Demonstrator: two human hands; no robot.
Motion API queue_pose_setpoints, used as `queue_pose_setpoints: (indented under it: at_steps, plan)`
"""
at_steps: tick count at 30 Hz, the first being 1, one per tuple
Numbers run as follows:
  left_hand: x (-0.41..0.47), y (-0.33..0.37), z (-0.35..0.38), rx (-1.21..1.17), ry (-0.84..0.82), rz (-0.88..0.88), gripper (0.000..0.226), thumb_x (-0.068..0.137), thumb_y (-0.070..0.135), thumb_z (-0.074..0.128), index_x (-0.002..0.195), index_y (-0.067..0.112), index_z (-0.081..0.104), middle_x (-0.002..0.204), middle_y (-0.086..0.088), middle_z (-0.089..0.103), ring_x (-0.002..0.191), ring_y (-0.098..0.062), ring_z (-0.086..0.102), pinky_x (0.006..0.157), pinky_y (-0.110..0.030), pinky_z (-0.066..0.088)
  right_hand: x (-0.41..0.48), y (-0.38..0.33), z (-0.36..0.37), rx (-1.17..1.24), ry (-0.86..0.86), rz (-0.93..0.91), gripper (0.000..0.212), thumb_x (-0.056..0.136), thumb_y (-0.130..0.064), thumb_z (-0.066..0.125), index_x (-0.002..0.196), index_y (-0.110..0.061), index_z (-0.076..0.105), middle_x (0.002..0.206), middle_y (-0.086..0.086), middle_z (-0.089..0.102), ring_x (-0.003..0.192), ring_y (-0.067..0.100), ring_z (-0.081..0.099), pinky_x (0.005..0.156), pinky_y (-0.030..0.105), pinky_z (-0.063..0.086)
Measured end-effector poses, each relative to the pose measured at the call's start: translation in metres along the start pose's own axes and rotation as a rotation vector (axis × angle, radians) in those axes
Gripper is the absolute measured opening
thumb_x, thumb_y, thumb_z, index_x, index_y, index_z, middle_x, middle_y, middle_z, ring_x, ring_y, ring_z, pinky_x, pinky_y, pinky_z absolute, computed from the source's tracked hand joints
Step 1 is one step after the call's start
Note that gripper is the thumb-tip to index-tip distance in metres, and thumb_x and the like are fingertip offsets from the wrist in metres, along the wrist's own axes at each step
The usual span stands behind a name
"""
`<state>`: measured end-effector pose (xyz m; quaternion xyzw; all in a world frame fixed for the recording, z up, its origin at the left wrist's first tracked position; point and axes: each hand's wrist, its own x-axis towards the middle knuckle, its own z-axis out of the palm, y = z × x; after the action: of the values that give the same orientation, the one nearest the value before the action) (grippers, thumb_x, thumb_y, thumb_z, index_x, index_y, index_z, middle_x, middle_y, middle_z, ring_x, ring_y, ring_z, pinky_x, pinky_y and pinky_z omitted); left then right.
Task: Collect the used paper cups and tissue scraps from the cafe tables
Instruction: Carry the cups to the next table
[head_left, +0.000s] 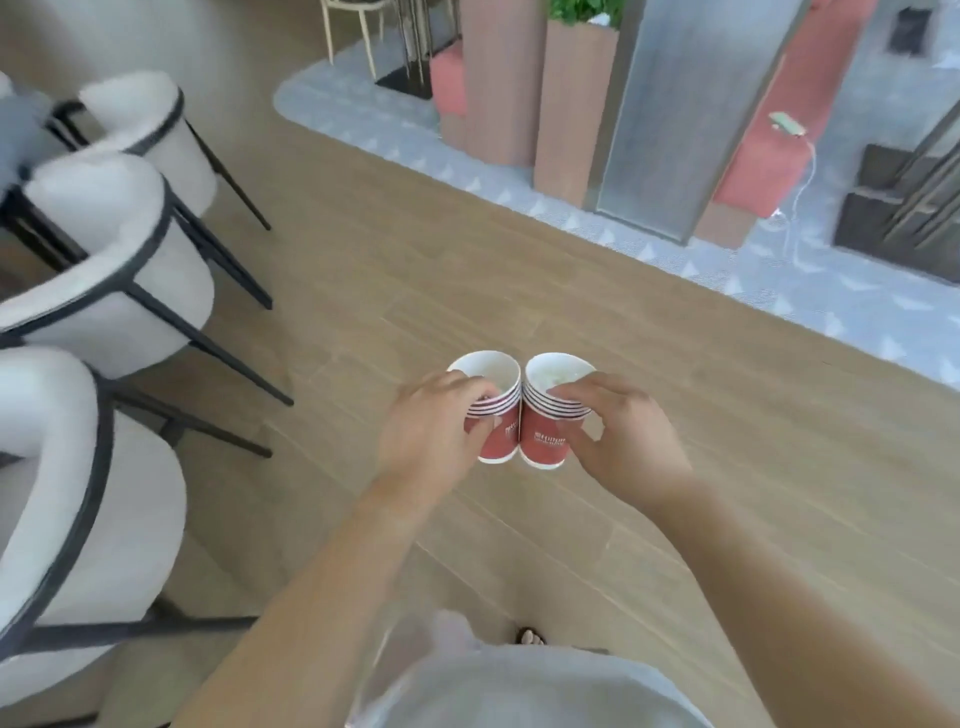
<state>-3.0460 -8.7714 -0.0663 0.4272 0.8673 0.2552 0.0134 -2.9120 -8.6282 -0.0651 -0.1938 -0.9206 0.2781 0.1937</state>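
Here each hand (426, 431) (626, 436) grips one red paper cup (498, 441) (543, 441).

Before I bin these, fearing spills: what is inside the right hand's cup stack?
The right cup stack, gripped by the right hand, holds something pale and crumpled, probably tissue. Fingers hide part; anything underneath cannot be seen.

I am in a cafe or lounge hall. A row of white padded chairs (119, 270) with thin black frames lines my left, over a wood-plank floor (415, 260). Ahead, a grey patterned carpet (649, 249) carries tall brown planters (571, 114) with green plants (582, 10), pink seats (753, 171) and a metal-clad column (691, 104). The red printed paper cups (543, 441) I carry, stacked, suit a drinks place.
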Motion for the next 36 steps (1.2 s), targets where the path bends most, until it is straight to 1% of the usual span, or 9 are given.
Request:
queue_pose_setpoints:
  at_steps: [6, 9, 11, 15, 19, 28, 32, 34, 36]
  plan:
    - [0.049, -0.084, -0.011, -0.035, 0.091, -0.216, 0.016, 0.077, 0.022, 0.067, 0.091, 0.028, 0.066, 0.095, 0.008, 0.065, 0.092, -0.019, 0.057, 0.068, -0.027, 0.043, 0.116, -0.008, 0.066, 0.038, -0.167, -0.225, 0.033, 0.071, 0.0, 0.068, 0.101, -0.014, 0.067, 0.095, 0.005, 0.068, 0.089, 0.031, 0.062, 0.069, 0.043, 0.054]
    - [0.074, -0.13, -0.02, -0.027, 0.132, -0.304, 0.019, 0.077, 0.019, 0.068, 0.093, 0.027, 0.066, 0.096, 0.01, 0.064, 0.095, -0.017, 0.056, 0.068, -0.025, 0.04, 0.177, -0.017, 0.102, 0.059, -0.218, -0.282, 0.032, 0.073, -0.003, 0.068, 0.103, -0.014, 0.067, 0.099, 0.005, 0.067, 0.093, 0.028, 0.062, 0.071, 0.043, 0.054]
    - [0.096, -0.163, -0.03, -0.019, 0.169, -0.332, 0.02, 0.076, 0.017, 0.07, 0.094, 0.026, 0.067, 0.096, 0.008, 0.065, 0.093, -0.017, 0.057, 0.07, -0.024, 0.039, 0.219, -0.027, 0.128, 0.066, -0.241, -0.306, 0.032, 0.074, -0.004, 0.067, 0.104, -0.016, 0.067, 0.101, 0.002, 0.067, 0.095, 0.025, 0.062, 0.072, 0.038, 0.053]
    - [0.161, -0.228, -0.063, 0.009, 0.212, -0.336, 0.021, 0.073, 0.013, 0.072, 0.092, 0.021, 0.069, 0.092, 0.004, 0.067, 0.088, -0.022, 0.06, 0.071, -0.025, 0.041, 0.315, -0.054, 0.172, 0.094, -0.283, -0.357, 0.033, 0.075, -0.002, 0.066, 0.104, -0.016, 0.067, 0.1, 0.002, 0.066, 0.097, 0.024, 0.06, 0.075, 0.035, 0.051]
    - [0.223, -0.284, -0.105, 0.044, 0.253, -0.316, 0.024, 0.07, 0.009, 0.075, 0.091, 0.019, 0.07, 0.091, 0.002, 0.068, 0.087, -0.023, 0.061, 0.068, -0.029, 0.048, 0.402, -0.078, 0.201, 0.116, -0.239, -0.406, 0.034, 0.072, -0.003, 0.071, 0.103, -0.018, 0.066, 0.098, 0.0, 0.066, 0.092, 0.018, 0.06, 0.074, 0.02, 0.044]
    - [0.334, -0.391, -0.145, 0.089, 0.313, -0.349, 0.025, 0.071, 0.009, 0.074, 0.095, 0.014, 0.07, 0.096, -0.002, 0.067, 0.089, -0.026, 0.06, 0.067, -0.034, 0.051, 0.552, -0.108, 0.274, 0.145, -0.248, -0.489, 0.032, 0.072, -0.003, 0.071, 0.102, -0.016, 0.067, 0.099, 0.002, 0.067, 0.094, 0.022, 0.06, 0.078, 0.025, 0.045]
    - [0.41, -0.446, -0.152, 0.113, 0.339, -0.35, 0.025, 0.069, 0.008, 0.075, 0.093, 0.015, 0.07, 0.094, -0.002, 0.068, 0.087, -0.026, 0.061, 0.064, -0.031, 0.05, 0.638, -0.109, 0.309, 0.144, -0.253, -0.51, 0.032, 0.071, 0.0, 0.071, 0.1, -0.014, 0.068, 0.098, 0.004, 0.066, 0.095, 0.023, 0.06, 0.078, 0.026, 0.046]
    - [0.456, -0.474, -0.154, 0.109, 0.355, -0.324, 0.026, 0.068, 0.007, 0.074, 0.093, 0.015, 0.07, 0.093, -0.002, 0.068, 0.085, -0.026, 0.061, 0.065, -0.034, 0.052, 0.69, -0.107, 0.324, 0.139, -0.228, -0.538, 0.032, 0.07, 0.001, 0.072, 0.099, -0.013, 0.068, 0.097, 0.004, 0.066, 0.094, 0.025, 0.061, 0.076, 0.03, 0.05]
    - [0.506, -0.502, -0.156, 0.108, 0.374, -0.308, 0.026, 0.067, 0.007, 0.075, 0.091, 0.015, 0.07, 0.091, -0.001, 0.068, 0.082, -0.025, 0.062, 0.065, -0.033, 0.052, 0.744, -0.104, 0.337, 0.112, -0.193, -0.566, 0.032, 0.069, 0.001, 0.073, 0.098, -0.013, 0.069, 0.096, 0.004, 0.066, 0.091, 0.025, 0.062, 0.074, 0.028, 0.049]
